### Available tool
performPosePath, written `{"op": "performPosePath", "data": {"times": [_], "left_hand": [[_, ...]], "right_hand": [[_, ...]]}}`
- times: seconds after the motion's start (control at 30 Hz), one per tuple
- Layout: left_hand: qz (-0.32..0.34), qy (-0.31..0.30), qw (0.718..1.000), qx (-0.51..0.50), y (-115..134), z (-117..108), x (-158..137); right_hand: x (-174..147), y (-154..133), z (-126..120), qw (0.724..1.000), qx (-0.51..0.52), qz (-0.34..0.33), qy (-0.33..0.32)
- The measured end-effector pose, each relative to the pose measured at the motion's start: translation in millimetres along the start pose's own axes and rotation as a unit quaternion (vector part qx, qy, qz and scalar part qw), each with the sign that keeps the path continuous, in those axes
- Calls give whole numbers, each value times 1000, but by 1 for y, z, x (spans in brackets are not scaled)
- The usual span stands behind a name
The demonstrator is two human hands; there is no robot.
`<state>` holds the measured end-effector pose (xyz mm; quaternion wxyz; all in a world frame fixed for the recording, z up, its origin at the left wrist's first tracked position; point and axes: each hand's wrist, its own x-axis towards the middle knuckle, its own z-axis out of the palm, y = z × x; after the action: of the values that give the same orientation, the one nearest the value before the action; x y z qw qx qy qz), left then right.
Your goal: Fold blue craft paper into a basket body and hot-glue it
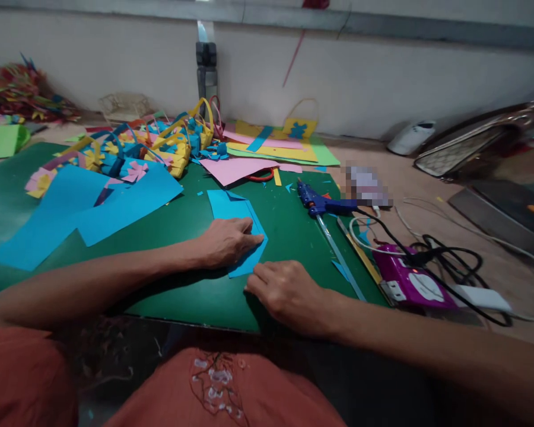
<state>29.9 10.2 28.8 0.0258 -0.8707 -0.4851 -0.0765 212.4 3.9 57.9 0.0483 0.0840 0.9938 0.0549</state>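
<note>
A sheet of blue paper (244, 207) with folded edges lies on the green board in front of me. My left hand (226, 240) presses down on its middle, fingers bent and the thumb side near the right fold. Just below the sheet's lower right corner, my right hand (285, 290) rests on the board with curled fingers. Whatever may be inside those fingers is hidden. More blue paper (129, 198) lies to the left, beside small paper baskets (173, 148) with handles and flowers.
On the right lie a blue glue gun (320, 201) with a clear glue stick, and a purple power strip (409, 279) with tangled cables. Pink paper (235, 170) and yellow sheets (271, 148) lie behind. Paper scraps dot the green board (182, 302); a bag (463, 142) stands far right.
</note>
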Motion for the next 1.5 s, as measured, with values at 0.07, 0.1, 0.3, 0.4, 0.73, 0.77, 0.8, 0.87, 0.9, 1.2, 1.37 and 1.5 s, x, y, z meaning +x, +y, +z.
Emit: {"op": "performPosePath", "data": {"times": [0.07, 0.1, 0.3, 0.4, 0.73, 0.77, 0.8, 0.87, 0.9, 1.2, 1.37, 1.5], "left_hand": [[13, -15, 1000, 12, 3, -2, -1], [20, -22, 999, 18, 5, -3, -3], [110, -41, 993, 32, 19, -14, -17], [87, -63, 993, 46, 34, -22, -33], [94, -35, 989, 109, 32, -1, -70], [112, -36, 987, 107, 24, -3, -68], [136, -38, 985, 103, 15, -5, -66], [153, -37, 981, 109, -3, -10, -60], [161, -34, 980, 116, -11, -12, -57], [-9, 48, 996, 79, 5, -17, -51], [25, -17, 999, 32, 43, -1, -75], [68, -40, 997, 21, 31, 0, -78]], "right_hand": [[-5, 12, 1, 998, -20, 65, 18], [-8, 17, 1, 995, -29, 93, 22], [-25, 16, 5, 992, -66, 102, 13], [-32, 3, 10, 991, -90, 93, 23], [-32, -7, 14, 993, -11, 111, 44], [-32, -8, 13, 993, 2, 107, 44], [-31, -9, 11, 994, 14, 103, 44], [-30, -11, 8, 994, 43, 89, 42], [-30, -11, 6, 994, 59, 80, 40], [-17, -4, 7, 986, 162, -10, 45], [-19, 25, 5, 991, 76, 75, 81], [-22, 41, 9, 993, -33, 110, 35]]}}
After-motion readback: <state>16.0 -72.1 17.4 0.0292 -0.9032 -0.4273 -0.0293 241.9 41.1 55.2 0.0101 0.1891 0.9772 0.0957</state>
